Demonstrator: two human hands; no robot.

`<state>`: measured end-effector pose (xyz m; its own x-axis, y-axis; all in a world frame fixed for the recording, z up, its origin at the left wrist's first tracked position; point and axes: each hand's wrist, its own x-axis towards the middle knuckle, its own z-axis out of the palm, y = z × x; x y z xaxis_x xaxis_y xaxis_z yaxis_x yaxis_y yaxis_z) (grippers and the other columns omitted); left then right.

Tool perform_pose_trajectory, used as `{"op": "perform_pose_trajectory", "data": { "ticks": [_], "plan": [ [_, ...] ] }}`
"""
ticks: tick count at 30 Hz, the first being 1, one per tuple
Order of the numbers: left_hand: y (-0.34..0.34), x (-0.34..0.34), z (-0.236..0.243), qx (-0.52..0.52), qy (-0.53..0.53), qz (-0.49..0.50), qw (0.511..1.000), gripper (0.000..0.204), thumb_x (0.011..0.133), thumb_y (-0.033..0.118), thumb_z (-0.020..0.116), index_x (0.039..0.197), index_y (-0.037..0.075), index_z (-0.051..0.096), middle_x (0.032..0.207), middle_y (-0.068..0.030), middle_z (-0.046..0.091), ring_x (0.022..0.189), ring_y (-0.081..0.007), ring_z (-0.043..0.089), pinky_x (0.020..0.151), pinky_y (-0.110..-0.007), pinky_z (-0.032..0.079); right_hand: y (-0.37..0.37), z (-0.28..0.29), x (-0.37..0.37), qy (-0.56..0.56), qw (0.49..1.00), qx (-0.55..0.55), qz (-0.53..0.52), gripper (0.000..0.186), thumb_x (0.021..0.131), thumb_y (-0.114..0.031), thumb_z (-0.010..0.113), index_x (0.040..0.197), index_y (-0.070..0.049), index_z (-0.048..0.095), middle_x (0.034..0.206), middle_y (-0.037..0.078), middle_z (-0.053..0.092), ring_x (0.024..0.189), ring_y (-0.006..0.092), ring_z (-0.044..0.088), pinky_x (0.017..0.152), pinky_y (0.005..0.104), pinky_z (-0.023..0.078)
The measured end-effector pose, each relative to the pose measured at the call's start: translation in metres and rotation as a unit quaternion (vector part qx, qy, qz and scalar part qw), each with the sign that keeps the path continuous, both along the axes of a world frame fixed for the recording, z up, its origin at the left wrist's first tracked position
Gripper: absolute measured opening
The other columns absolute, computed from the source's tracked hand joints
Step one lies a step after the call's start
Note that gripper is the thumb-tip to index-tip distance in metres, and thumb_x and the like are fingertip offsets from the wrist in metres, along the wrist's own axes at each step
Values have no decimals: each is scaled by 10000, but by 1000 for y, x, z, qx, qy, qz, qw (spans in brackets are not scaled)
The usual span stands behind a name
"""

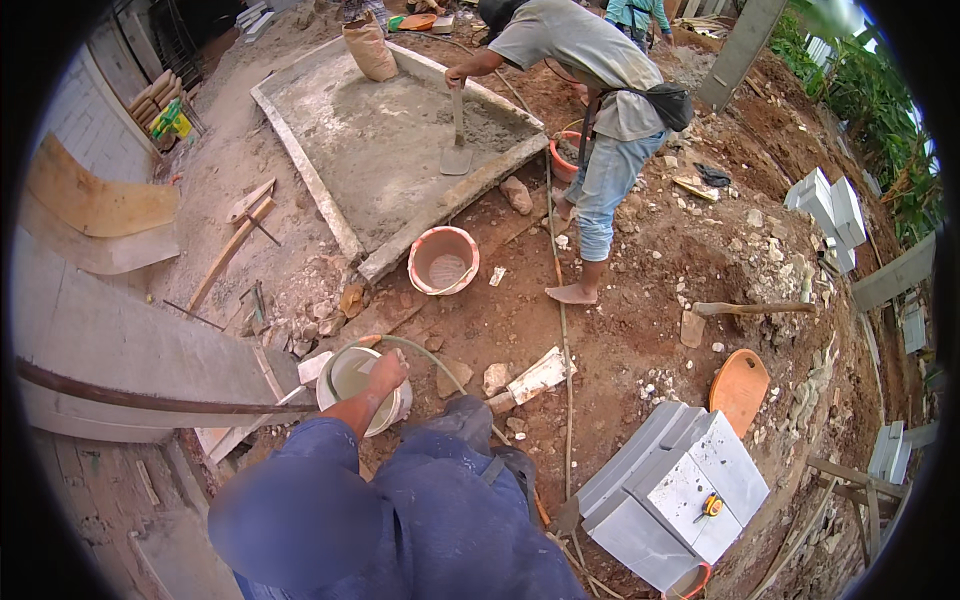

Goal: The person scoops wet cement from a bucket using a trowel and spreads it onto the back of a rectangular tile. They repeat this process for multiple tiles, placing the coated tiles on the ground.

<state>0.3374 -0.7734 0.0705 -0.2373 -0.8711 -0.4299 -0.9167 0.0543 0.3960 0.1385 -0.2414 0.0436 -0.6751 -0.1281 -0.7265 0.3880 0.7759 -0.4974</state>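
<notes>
My left hand [388, 372] reaches over a white bucket [402, 404] just ahead of my legs. Its fingers look curled near the right side of the opening; what they hold, if anything, does not show. Grey, watery-looking contents [350, 378] are visible inside the bucket. A green hose [420, 351] arches across the far rim, close beside the hand. My right hand is out of sight. Farther off, an orange bucket [443, 261] with a grey-coated inside stands on the dirt.
A co-worker [570, 70] holds a hoe [457, 140] in a mortar trough [310, 200] with a paper sack [370, 50]. Grey blocks [640, 460] bearing a tape measure [712, 505] are stacked at right. Another hoe [755, 309], stones and hoses lie around; a concrete column [150, 340] borders the left.
</notes>
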Motion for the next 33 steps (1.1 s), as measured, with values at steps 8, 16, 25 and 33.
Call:
{"op": "perform_pose_trajectory", "data": {
  "ticks": [8, 16, 25, 33],
  "plan": [
    [45, -12, 8, -5, 129, 31, 991, 287, 726, 155, 770, 978, 52, 680, 880, -182, 710, 878, -352, 693, 788, -427, 528, 28, 37, -32, 15, 999, 0, 37, 286, 767, -146, 680, 961, 58, 628, 782, 145, 669, 729, 247, 650, 649, 409, 500],
    [85, 54, 0, -37, 82, 155, 984, 246, 796, 271, 745, 858, 34, 727, 804, -205, 702, 799, -358, 694, 731, -447, 521, 8, 67, -44, -5, 995, -33, 96, 312, 788, -142, 656, 1011, 74, 630, 806, 145, 673, 755, 247, 650, 668, 404, 500],
    [79, 160, -16, -15, 135, 312, 940, 300, 829, 293, 735, 959, 23, 726, 890, -199, 721, 862, -342, 704, 761, -413, 526, -69, 66, -57, 51, 965, -46, 254, 341, 853, -141, 627, 1137, 45, 615, 920, 177, 691, 854, 263, 658, 730, 377, 514],
    [32, 112, 10, -55, 106, 179, 977, 252, 886, 214, 675, 1012, -2, 711, 863, -207, 720, 843, -322, 711, 764, -430, 520, -159, 98, -48, -30, 944, 21, 328, 368, 882, -235, 626, 1171, -7, 639, 999, 181, 711, 941, 274, 673, 803, 384, 516]
  ]
}}
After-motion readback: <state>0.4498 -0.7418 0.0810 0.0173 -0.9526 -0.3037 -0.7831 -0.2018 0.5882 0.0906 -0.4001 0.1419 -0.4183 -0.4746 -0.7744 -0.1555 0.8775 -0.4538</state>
